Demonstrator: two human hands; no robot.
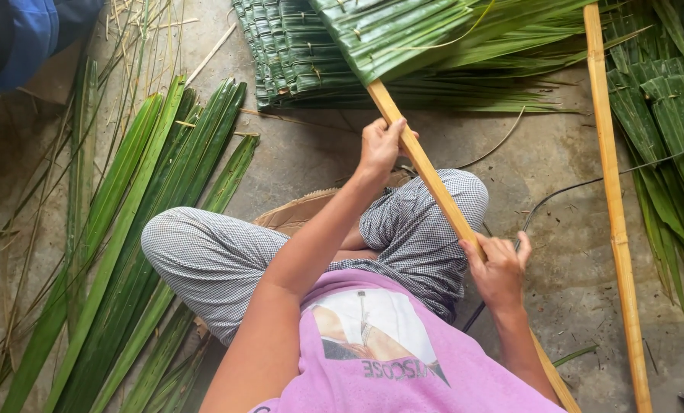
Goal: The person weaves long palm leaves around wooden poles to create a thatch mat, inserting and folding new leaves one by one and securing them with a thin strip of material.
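A long bamboo slat (434,183) runs diagonally from my right side up to a panel of folded green palm leaves (403,30) stitched onto it. My left hand (384,145) grips the slat just below the leaves. My right hand (499,268) holds the same slat lower down, beside my knee. I sit cross-legged in checked trousers and a pink shirt.
Loose long green palm leaves (128,229) lie on the concrete floor at left. A finished leaf panel (288,53) lies at top centre. A second bamboo slat (613,206) lies at right with more leaves (663,115). A black cable (579,187) crosses the floor. A person's blue sleeve (28,38) shows at top left.
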